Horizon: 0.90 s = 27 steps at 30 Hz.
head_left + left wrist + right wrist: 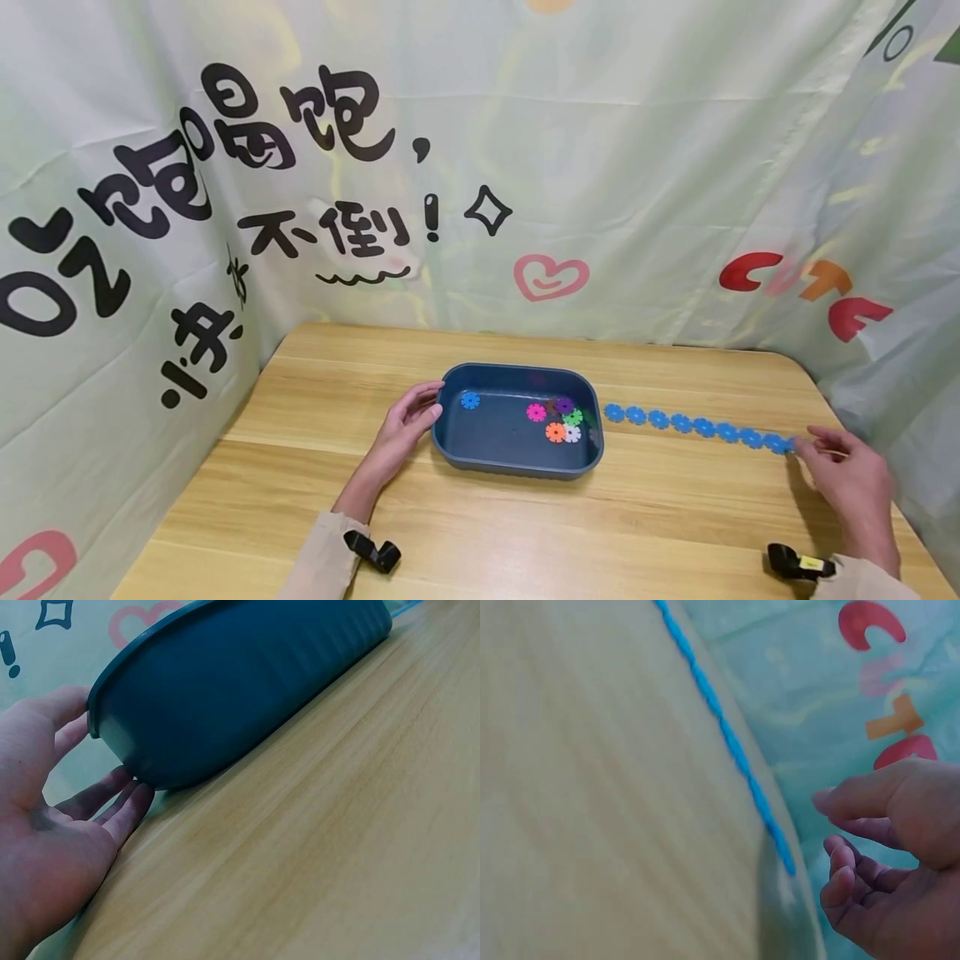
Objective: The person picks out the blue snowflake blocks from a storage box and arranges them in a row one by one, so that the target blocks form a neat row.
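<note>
My left hand [405, 425] rests against the left end of a dark blue plastic tub [517, 467]. In the left wrist view, a finger touches the tub's rim and other fingers touch its lower wall near the table. My right hand [847, 475] is beside the right end of a chain of blue snowflake discs [703, 427]. The right wrist view shows that chain [735, 746] flat on the table, a small gap from the fingertips, with nothing between thumb and fingers.
Inside the tub lie a blue disc [470, 401] at left and several others at right, among them a pink disc [536, 412] and an orange disc [555, 432]. The wooden table [480, 533] meets a printed curtain [637, 208] at its back and sides.
</note>
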Motion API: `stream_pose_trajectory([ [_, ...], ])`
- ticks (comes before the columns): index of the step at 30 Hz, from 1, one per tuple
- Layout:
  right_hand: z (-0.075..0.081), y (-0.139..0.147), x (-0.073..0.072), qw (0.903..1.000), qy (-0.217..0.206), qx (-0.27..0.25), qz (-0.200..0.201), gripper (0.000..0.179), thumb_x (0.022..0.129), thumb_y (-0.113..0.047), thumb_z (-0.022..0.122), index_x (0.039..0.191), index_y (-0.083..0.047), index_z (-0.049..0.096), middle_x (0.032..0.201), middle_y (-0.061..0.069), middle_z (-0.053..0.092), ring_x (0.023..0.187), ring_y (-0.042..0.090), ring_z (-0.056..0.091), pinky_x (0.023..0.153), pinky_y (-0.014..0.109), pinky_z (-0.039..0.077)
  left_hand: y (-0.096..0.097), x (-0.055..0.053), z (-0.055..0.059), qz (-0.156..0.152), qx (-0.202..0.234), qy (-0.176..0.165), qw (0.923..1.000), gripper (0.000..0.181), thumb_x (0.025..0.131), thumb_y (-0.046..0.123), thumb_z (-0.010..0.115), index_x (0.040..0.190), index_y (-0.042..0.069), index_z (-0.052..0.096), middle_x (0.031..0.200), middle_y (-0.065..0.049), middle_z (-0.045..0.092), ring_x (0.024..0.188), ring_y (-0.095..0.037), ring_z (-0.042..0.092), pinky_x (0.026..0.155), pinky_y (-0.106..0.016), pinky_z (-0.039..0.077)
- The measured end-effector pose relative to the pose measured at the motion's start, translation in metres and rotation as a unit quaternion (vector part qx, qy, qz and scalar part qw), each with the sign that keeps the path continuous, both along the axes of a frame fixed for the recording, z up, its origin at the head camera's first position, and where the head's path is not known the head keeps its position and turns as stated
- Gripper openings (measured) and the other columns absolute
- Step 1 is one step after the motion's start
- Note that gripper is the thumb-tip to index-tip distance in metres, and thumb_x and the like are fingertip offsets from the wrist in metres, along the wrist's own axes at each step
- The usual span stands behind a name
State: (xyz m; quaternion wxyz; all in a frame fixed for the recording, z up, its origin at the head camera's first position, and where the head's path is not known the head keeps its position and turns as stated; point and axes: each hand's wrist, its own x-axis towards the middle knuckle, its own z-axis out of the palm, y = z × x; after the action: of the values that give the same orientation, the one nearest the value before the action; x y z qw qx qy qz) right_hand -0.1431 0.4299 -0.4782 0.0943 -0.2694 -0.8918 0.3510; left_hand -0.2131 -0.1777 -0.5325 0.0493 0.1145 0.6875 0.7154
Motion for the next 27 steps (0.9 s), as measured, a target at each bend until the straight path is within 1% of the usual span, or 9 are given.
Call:
stream_pose_trajectory([
  [3, 0.006, -0.007, 0.001, 0.9992, 0.021, -0.032, 0.013, 0.062, 0.099, -0.039, 0.066, 0.138, 0.006, 0.054, 0.096, -0.006, 0.061, 0.066, -0.006, 0.049, 0.054, 0.020, 0.049, 0.000, 0.000, 0.001, -0.002, -0.004, 0.000, 1.0000, 0.043, 0.103, 0.026, 0.065, 0.144, 0.017, 0.056, 0.147, -0.012, 0.051, 0.137, -0.032, 0.048, 0.102, -0.032, 0.052],
  [7, 0.010, -0.018, 0.003, 0.9955, 0.056, -0.069, 0.033, 0.055, 0.097, -0.041, 0.069, 0.133, -0.001, 0.059, 0.086, -0.029, 0.050, 0.073, -0.005, 0.052, 0.056, 0.018, 0.049, 0.001, 0.000, 0.003, -0.002, -0.008, 0.000, 1.0000, 0.043, 0.103, 0.026, 0.065, 0.144, 0.017, 0.056, 0.146, -0.012, 0.051, 0.136, -0.033, 0.048, 0.102, -0.032, 0.052],
  [10, 0.013, -0.027, 0.002, 0.9932, 0.075, -0.075, 0.049, 0.048, 0.098, -0.040, 0.069, 0.130, -0.006, 0.063, 0.086, -0.031, 0.052, 0.077, -0.006, 0.051, 0.058, 0.014, 0.047, 0.002, 0.000, 0.004, -0.001, -0.011, 0.000, 0.9999, 0.043, 0.102, 0.027, 0.066, 0.143, 0.019, 0.057, 0.146, -0.012, 0.052, 0.136, -0.032, 0.049, 0.101, -0.032, 0.052],
  [12, 0.015, -0.032, 0.001, 0.9913, 0.090, -0.074, 0.061, 0.045, 0.097, -0.038, 0.070, 0.128, -0.005, 0.064, 0.086, -0.032, 0.053, 0.078, -0.008, 0.051, 0.059, 0.012, 0.047, 0.003, 0.000, 0.004, -0.002, -0.011, 0.002, 0.9999, 0.043, 0.102, 0.028, 0.066, 0.143, 0.019, 0.057, 0.146, -0.012, 0.052, 0.136, -0.032, 0.049, 0.101, -0.032, 0.052],
  [14, 0.016, -0.038, 0.000, 0.9901, 0.104, -0.058, 0.074, 0.046, 0.097, -0.036, 0.070, 0.128, -0.001, 0.064, 0.086, -0.032, 0.053, 0.078, -0.010, 0.051, 0.060, 0.010, 0.046, 0.003, 0.000, 0.003, -0.004, -0.011, 0.002, 0.9999, 0.043, 0.102, 0.028, 0.066, 0.144, 0.019, 0.056, 0.146, -0.012, 0.052, 0.136, -0.032, 0.049, 0.102, -0.033, 0.052],
  [18, 0.016, -0.052, -0.004, 0.9873, 0.118, -0.041, 0.099, 0.049, 0.098, -0.034, 0.070, 0.130, 0.003, 0.061, 0.088, -0.031, 0.053, 0.080, -0.011, 0.050, 0.061, 0.009, 0.046, 0.003, -0.001, 0.001, -0.005, -0.012, 0.002, 0.9999, 0.043, 0.103, 0.025, 0.064, 0.144, 0.016, 0.056, 0.146, -0.013, 0.052, 0.136, -0.032, 0.049, 0.102, -0.033, 0.052],
  [22, 0.017, -0.071, -0.013, 0.9811, 0.132, -0.026, 0.139, 0.050, 0.099, -0.034, 0.068, 0.133, 0.002, 0.060, 0.093, -0.028, 0.054, 0.084, -0.011, 0.049, 0.062, 0.010, 0.046, 0.002, 0.000, 0.001, 0.008, -0.017, -0.007, 0.9998, 0.040, 0.104, 0.024, 0.064, 0.143, 0.020, 0.058, 0.144, -0.010, 0.053, 0.134, -0.029, 0.051, 0.102, -0.033, 0.052],
  [24, 0.017, -0.080, -0.017, 0.9776, 0.140, -0.014, 0.156, 0.049, 0.100, -0.033, 0.067, 0.134, 0.001, 0.061, 0.095, -0.024, 0.056, 0.085, -0.011, 0.049, 0.063, 0.010, 0.046, 0.002, 0.000, 0.002, 0.013, -0.019, -0.012, 0.9997, 0.038, 0.104, 0.025, 0.064, 0.141, 0.023, 0.059, 0.143, -0.008, 0.054, 0.134, -0.028, 0.051, 0.103, -0.035, 0.052],
  [27, 0.019, -0.093, -0.021, 0.9741, 0.149, -0.003, 0.170, 0.045, 0.100, -0.031, 0.067, 0.133, 0.000, 0.062, 0.101, -0.012, 0.060, 0.087, -0.010, 0.049, 0.063, 0.010, 0.046, 0.001, -0.001, 0.003, 0.012, -0.020, -0.018, 0.9996, 0.037, 0.103, 0.026, 0.064, 0.140, 0.025, 0.060, 0.143, -0.007, 0.054, 0.135, -0.027, 0.051, 0.104, -0.036, 0.051],
])
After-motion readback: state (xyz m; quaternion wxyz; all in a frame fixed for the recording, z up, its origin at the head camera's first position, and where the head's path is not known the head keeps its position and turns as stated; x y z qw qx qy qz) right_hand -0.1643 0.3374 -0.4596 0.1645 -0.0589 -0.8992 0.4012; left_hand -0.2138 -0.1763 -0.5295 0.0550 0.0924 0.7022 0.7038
